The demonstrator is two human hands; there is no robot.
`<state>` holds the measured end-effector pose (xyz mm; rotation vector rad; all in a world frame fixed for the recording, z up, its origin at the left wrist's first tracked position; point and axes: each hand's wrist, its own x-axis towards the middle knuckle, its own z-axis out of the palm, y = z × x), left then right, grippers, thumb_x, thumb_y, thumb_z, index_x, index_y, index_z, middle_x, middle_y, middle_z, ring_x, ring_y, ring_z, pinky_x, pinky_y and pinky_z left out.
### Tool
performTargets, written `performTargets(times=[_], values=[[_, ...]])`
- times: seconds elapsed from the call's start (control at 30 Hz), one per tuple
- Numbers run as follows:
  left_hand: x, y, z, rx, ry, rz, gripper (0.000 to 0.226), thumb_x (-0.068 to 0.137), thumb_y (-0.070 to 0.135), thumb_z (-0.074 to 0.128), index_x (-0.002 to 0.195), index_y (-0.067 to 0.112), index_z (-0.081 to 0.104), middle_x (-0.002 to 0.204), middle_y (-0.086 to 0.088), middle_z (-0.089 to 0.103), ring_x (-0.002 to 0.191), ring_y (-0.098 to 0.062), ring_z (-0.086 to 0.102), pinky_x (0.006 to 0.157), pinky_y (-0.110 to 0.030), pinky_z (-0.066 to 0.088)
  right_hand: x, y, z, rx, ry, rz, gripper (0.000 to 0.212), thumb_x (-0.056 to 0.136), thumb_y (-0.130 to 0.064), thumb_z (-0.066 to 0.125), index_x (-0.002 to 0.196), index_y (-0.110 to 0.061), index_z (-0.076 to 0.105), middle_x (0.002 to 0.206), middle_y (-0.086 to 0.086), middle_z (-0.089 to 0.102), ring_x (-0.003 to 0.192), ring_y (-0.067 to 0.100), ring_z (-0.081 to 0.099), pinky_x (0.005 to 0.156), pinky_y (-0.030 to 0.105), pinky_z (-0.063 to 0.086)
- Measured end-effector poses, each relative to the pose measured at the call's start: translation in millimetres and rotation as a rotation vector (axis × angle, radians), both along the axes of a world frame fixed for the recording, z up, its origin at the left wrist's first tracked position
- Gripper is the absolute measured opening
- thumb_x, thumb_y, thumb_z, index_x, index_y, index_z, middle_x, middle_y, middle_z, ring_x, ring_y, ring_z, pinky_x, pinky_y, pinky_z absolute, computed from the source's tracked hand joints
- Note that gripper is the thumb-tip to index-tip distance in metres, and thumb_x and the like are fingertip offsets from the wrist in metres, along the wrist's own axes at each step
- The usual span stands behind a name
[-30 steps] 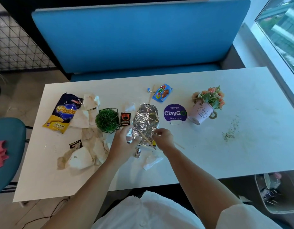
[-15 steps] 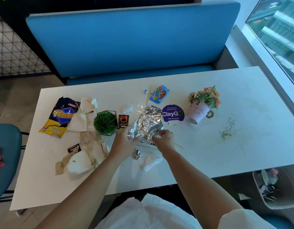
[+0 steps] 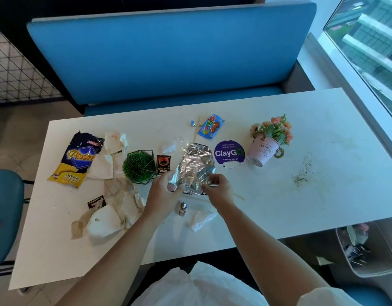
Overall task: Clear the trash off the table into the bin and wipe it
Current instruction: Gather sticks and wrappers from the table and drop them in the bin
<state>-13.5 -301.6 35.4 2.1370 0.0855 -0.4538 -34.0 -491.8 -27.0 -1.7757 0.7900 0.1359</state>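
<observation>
Hands gather a crumpled silver foil wrapper (image 3: 196, 164) on a littered white table (image 3: 278, 208).
The left hand (image 3: 162, 193) and right hand (image 3: 219, 191) pinch the foil's near edge, fingers curled on it. Clearing seems early; next, lift it across to the grey floor bin (image 3: 383, 246) at right.

You can read "Piattos" and "CHEESE" on the chip bag (image 3: 77, 160), "SUPREMO" on the sachet (image 3: 163, 164), "ClayGo, Clean as you go" on the purple sign (image 3: 229, 152), "FLOWER & GARDEN" on the pink pot (image 3: 264, 152)
</observation>
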Motion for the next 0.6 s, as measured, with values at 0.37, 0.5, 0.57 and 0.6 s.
performTargets(times=[0.37, 0.5, 0.57, 0.6], values=[[24, -8, 4, 0.030, 0.097, 0.132, 0.077, 0.091, 0.049, 0.072, 0.154, 0.021, 0.039, 0.143, -0.006, 0.050, 0.122, -0.022, 0.057, 0.092, -0.033, 0.043, -6, -15, 15, 0.080, -0.168, -0.057, 0.025, 0.085, -0.011, 0.080, 0.100, -0.024, 0.065, 0.089, 0.013, 0.069, 0.070, 0.014, 0.063, 0.067, 0.034, 0.057], [38, -17, 5, -0.252, 0.342, 0.319, 0.087, 0.083, 0.056, 0.079, 0.153, 0.019, 0.043, 0.140, -0.001, 0.051, 0.131, -0.023, 0.050, 0.104, -0.037, 0.041, -7, -21, 28, 0.226, -0.224, -0.011, 0.033, 0.086, -0.003, 0.077, 0.111, -0.017, 0.060, 0.085, 0.019, 0.069, 0.072, 0.020, 0.063, 0.070, 0.036, 0.055], [43, -21, 9, -0.430, 0.468, 0.388, 0.063, 0.084, 0.045, 0.082, 0.137, 0.021, 0.059, 0.120, 0.006, 0.059, 0.112, -0.014, 0.056, 0.085, -0.026, 0.042, -7, -23, 31, 0.263, -0.216, 0.029, 0.040, 0.085, -0.003, 0.078, 0.115, -0.021, 0.058, 0.082, 0.018, 0.067, 0.073, 0.027, 0.064, 0.072, 0.043, 0.057], [43, -24, 12, -0.467, 0.486, 0.394, 0.044, 0.086, 0.038, 0.082, 0.124, 0.022, 0.065, 0.112, 0.006, 0.065, 0.101, -0.009, 0.058, 0.074, -0.022, 0.038, -7, -23, 34, 0.268, -0.211, 0.049, 0.042, 0.083, -0.005, 0.080, 0.115, -0.022, 0.059, 0.081, 0.017, 0.067, 0.073, 0.032, 0.065, 0.073, 0.045, 0.058]])
